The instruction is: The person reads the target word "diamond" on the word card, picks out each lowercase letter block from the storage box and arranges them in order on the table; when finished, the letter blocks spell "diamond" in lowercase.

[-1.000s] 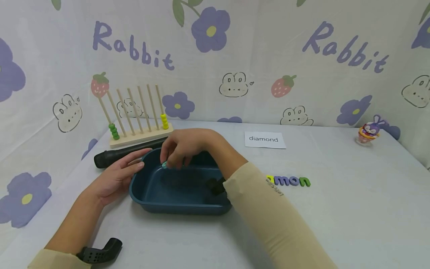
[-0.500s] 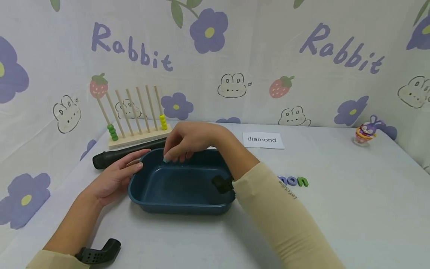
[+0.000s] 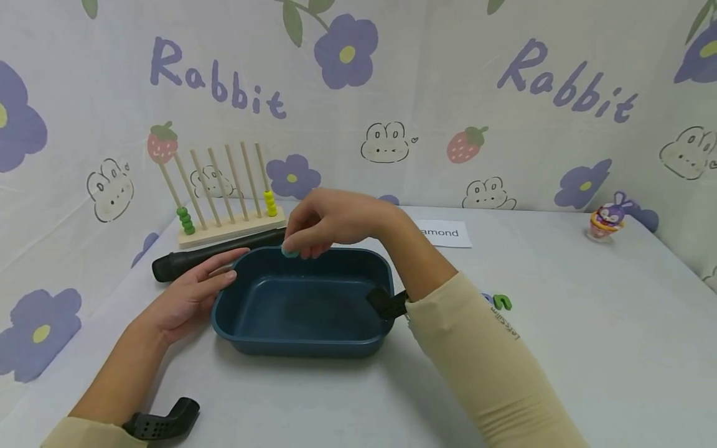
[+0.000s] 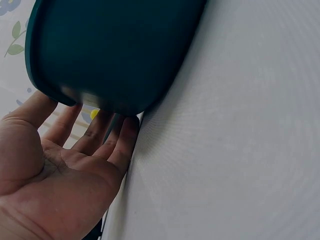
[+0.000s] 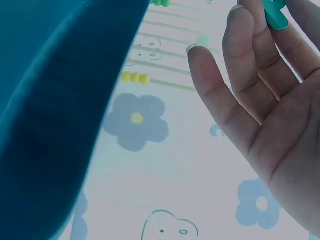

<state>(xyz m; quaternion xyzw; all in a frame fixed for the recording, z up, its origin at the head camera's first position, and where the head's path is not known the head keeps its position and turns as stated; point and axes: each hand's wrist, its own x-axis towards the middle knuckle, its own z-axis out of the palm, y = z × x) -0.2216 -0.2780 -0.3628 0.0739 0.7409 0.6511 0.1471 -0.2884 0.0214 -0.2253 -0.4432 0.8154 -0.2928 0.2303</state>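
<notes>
A dark blue rectangular basin stands on the white table, its visible floor bare. My left hand rests at its left end, thumb at the rim and extended fingers against the outer wall, as the left wrist view also shows. My right hand is over the basin's back rim, pinching a small teal letter between thumb and fingertips. Most of that letter is hidden by the fingers. Right of the basin lies a green letter n; the sleeve covers most of the letters beside it.
Behind the basin lie a black microphone and a wooden abacus with green and yellow beads. A white word card, partly covered by the right arm, lies at the back. A purple rabbit figure stands far right.
My right hand has lifted the teal letter from inside the basin up to its back rim, moving slightly right. The sleeve now hides more of the letters and card. The left hand stays put.
</notes>
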